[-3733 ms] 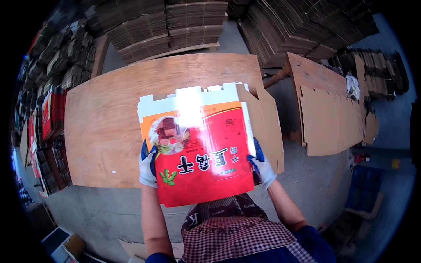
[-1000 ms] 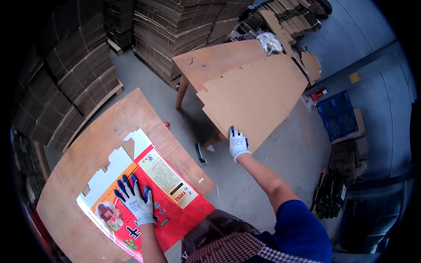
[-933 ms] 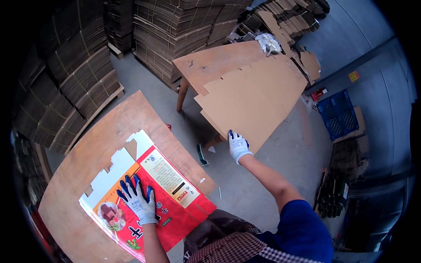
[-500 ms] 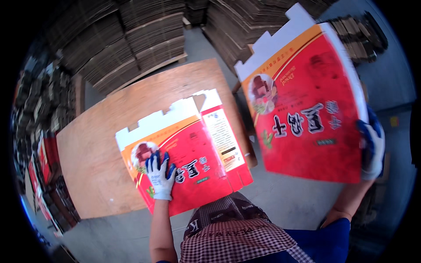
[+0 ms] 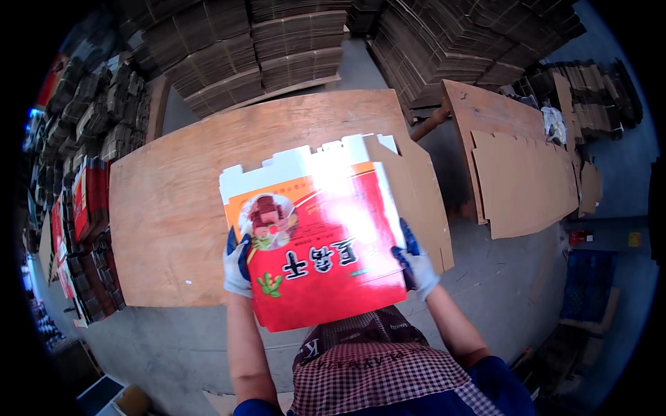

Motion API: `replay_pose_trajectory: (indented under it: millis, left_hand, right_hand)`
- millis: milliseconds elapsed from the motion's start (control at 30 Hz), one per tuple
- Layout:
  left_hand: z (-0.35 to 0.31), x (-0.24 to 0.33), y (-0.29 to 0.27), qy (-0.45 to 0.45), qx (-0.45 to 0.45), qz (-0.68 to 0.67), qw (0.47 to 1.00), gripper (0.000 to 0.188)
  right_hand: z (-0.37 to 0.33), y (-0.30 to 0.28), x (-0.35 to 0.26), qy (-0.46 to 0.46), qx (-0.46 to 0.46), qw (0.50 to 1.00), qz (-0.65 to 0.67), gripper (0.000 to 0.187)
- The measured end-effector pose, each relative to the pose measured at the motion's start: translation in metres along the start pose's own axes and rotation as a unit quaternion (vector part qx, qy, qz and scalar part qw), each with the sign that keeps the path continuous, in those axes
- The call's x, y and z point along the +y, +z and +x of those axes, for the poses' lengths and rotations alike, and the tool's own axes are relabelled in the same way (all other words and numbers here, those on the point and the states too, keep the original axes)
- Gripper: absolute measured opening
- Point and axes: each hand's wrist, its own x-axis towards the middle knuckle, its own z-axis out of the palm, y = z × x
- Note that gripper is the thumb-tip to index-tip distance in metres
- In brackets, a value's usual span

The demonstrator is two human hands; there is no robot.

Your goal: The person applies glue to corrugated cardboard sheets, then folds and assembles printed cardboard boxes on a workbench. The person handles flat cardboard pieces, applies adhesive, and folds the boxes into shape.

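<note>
Two gloved hands clamped on red printed carton blank (image 5: 316,243), held flat above wooden table (image 5: 180,208): left hand (image 5: 237,263) on left edge, right hand (image 5: 416,260) on right. Grasping edges only. Likely to sag or slip sideways, snagging brown cardboard sheet (image 5: 423,201) just beneath, given glossy face.

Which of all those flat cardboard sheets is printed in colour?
The red box sheet held between the left hand and right hand over the wooden table. The sheets lying to the right are plain brown.
</note>
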Motion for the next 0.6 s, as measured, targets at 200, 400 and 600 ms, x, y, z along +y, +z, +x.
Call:
replay_pose_trajectory:
  millis: [200,400,600]
  left_hand:
    - [0.001,-0.005,0.057,0.285,0.138,0.778,0.542,0.057]
    - [0.027,-0.087,0.192,0.233,-0.096,0.788,0.561,0.062]
    - [0.034,-0.102,0.205,0.207,-0.104,0.8,0.554,0.062]
  right_hand:
    - [-0.005,0.032,-0.004,0.037,0.027,0.99,-0.132,0.066]
    - [0.012,-0.007,-0.032,-0.025,0.078,0.903,-0.421,0.05]
    - [0.075,-0.131,-0.024,0.19,0.251,0.935,-0.163,0.041]
